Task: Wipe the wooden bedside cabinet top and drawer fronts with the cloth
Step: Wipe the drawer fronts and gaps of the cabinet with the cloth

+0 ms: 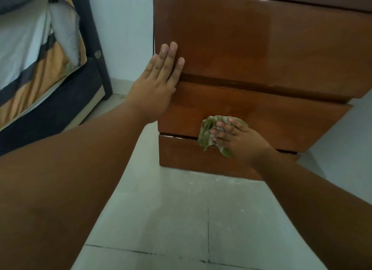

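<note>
The wooden bedside cabinet [261, 48] fills the upper right, with two drawer fronts and a base panel facing me. My left hand [159, 84] lies flat with fingers together on the cabinet's left edge, across the gap between the upper and lower drawer. My right hand [239, 140] presses a crumpled green cloth [207, 134] against the bottom edge of the lower drawer front [281, 124], near its middle. Part of the cloth hangs over the gap above the base panel [181, 155]. Only a thin strip of the cabinet's top shows at the frame's upper edge.
A bed with a dark frame [96, 54] and striped orange, grey and white bedding [40, 54] stands to the left. Pale floor tiles [171, 219] run under both arms. A white wall [124, 32] is behind, with a dark cable along the cabinet's left side.
</note>
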